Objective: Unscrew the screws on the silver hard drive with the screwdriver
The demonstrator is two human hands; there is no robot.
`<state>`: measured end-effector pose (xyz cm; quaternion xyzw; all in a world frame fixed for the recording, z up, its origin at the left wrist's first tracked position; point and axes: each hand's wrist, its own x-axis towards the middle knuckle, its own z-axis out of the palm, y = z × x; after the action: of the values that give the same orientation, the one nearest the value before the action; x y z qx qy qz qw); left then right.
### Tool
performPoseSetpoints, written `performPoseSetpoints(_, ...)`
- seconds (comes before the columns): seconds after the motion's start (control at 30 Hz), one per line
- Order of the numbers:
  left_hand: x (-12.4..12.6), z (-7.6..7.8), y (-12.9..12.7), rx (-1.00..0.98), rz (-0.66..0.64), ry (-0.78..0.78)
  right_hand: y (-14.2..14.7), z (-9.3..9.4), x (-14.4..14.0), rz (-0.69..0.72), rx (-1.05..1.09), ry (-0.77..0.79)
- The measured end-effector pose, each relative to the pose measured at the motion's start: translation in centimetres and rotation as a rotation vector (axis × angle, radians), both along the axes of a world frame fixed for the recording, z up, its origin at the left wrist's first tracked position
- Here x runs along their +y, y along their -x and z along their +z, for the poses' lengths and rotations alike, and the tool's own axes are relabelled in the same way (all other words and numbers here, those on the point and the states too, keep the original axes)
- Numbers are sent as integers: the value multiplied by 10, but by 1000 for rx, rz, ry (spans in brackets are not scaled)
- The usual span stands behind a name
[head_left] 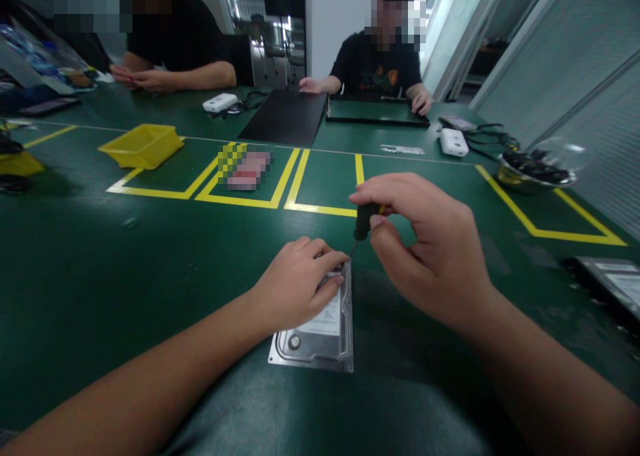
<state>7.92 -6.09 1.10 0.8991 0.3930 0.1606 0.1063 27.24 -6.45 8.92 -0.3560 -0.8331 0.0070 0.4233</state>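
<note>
A hard drive [320, 329] lies flat on the green tabletop [100, 263], close in front of the person at 6 o'clock. The left hand [295, 283] rests palm-down on its far end, fingers [330, 261] curled over the top edge, pressing it in place. The right hand [430, 249] hovers just at 2 o'clock of the drive, thumb and fingertips pinched around the black handle of a small screwdriver [363, 224]. The tool tilts, its thin tip coming down at the drive's far right corner, just beside the left fingertips.

Yellow tape lines [300, 176] mark boxes at 12 o'clock. A yellow tray [143, 146] sits at 10 o'clock, a metal bowl [535, 173] of dark bits at 2 o'clock, and another drive [607, 286] at 3 o'clock. Two other people sit at the far side, their hands on the tabletop, one beside a dark panel [285, 117].
</note>
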Motion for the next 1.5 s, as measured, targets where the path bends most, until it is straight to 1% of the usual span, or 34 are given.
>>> performPoseSetpoints(1.5, 0, -1, 1, 3, 10, 5, 2, 0, -2, -3, 9, 5)
